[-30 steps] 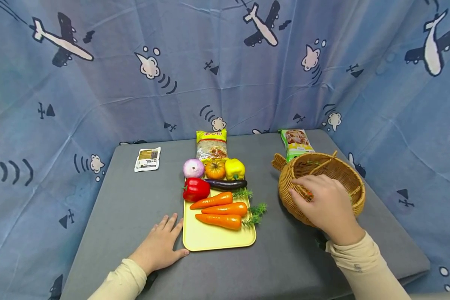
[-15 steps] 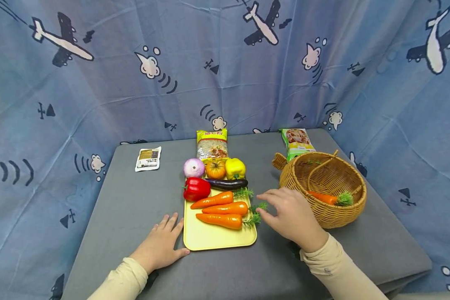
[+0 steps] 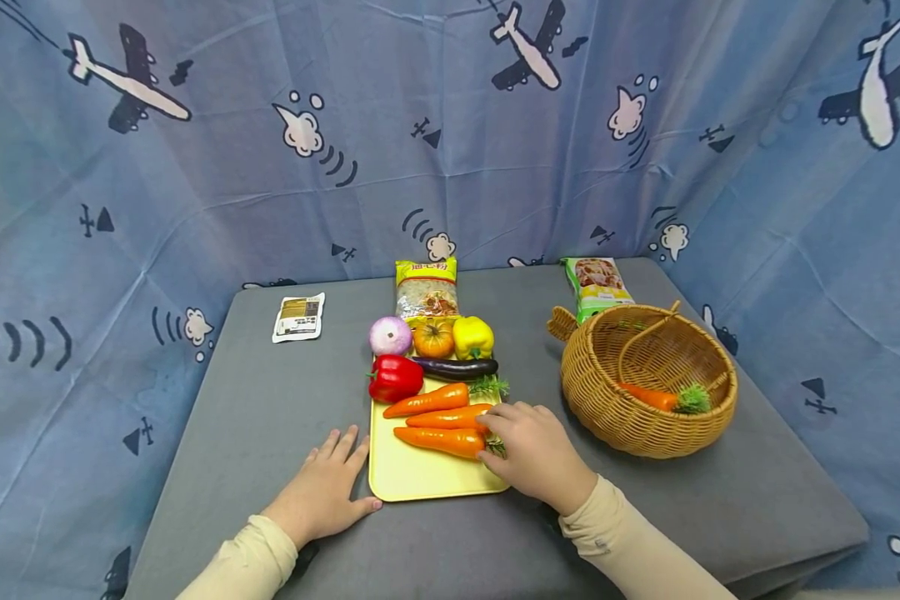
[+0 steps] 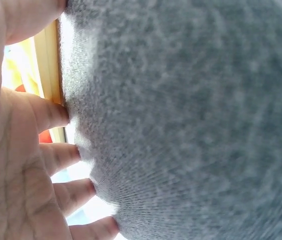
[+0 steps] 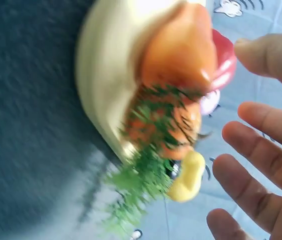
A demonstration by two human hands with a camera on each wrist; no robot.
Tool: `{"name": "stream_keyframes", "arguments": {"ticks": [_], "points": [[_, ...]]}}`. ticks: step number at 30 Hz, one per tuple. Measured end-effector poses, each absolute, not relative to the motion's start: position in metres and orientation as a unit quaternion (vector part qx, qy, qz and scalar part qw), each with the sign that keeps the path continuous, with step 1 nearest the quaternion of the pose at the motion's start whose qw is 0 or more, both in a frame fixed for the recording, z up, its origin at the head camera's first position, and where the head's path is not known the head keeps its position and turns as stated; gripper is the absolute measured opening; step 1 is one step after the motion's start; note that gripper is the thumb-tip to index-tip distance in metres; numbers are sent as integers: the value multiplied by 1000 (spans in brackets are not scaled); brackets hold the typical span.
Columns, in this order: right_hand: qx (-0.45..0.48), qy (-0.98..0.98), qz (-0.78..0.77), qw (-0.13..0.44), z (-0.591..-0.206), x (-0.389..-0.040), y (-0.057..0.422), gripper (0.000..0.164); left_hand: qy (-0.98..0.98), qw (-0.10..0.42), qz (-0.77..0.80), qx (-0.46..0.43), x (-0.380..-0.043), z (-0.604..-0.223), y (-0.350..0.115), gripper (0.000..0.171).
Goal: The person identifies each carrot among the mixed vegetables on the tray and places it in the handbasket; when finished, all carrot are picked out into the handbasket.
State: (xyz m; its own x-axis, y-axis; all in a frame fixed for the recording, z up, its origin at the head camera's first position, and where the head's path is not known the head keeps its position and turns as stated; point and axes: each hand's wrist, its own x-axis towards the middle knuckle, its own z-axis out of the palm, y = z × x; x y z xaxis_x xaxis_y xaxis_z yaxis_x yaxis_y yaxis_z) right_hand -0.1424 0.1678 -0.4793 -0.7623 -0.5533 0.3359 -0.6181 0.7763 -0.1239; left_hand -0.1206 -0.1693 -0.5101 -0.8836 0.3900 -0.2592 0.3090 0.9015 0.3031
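Observation:
My left hand (image 3: 318,492) rests flat on the grey table, its fingers spread and its thumb by the corner of a yellow tray (image 3: 412,482). Three orange carrots lie across the tray: a front one (image 3: 438,442), a middle one (image 3: 442,417) and a rear one (image 3: 426,402). Over the leafy ends of the front and middle carrots hovers my right hand (image 3: 536,458), hiding most of their greens. In the right wrist view its fingers (image 5: 251,185) are parted, with a gap to the nearest carrot (image 5: 181,55). Another carrot (image 3: 648,396) lies in the wicker basket (image 3: 607,417) at right.
Behind the carrots sit a red bell pepper (image 3: 395,379), an eggplant (image 3: 457,369), an onion (image 3: 390,336), a tomato-like orange fruit (image 3: 433,339) and a yellow pepper (image 3: 472,337). Three packets stand farther back: a noodle bag (image 3: 427,292), a green bag (image 3: 598,283) and a white pouch (image 3: 298,317).
My right hand has come out of the basket and moved left to the carrots on the tray, leaving the carrot in the basket in sight. The left hand has stayed put.

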Motion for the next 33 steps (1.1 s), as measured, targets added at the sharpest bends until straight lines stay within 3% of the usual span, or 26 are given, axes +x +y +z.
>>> {"name": "stream_keyframes", "arguments": {"ticks": [8,21,33], "points": [[309,-939,107,110,-497,-145,160,47,961,164,129,181,-123,-508,-167,95],[308,-936,114,123,-506,-143,159,39,963,158,124,181,-126,-510,-166,96],[310,-937,109,117,-507,-138,158,43,962,163,140,170,-124,-509,-168,96]]}}
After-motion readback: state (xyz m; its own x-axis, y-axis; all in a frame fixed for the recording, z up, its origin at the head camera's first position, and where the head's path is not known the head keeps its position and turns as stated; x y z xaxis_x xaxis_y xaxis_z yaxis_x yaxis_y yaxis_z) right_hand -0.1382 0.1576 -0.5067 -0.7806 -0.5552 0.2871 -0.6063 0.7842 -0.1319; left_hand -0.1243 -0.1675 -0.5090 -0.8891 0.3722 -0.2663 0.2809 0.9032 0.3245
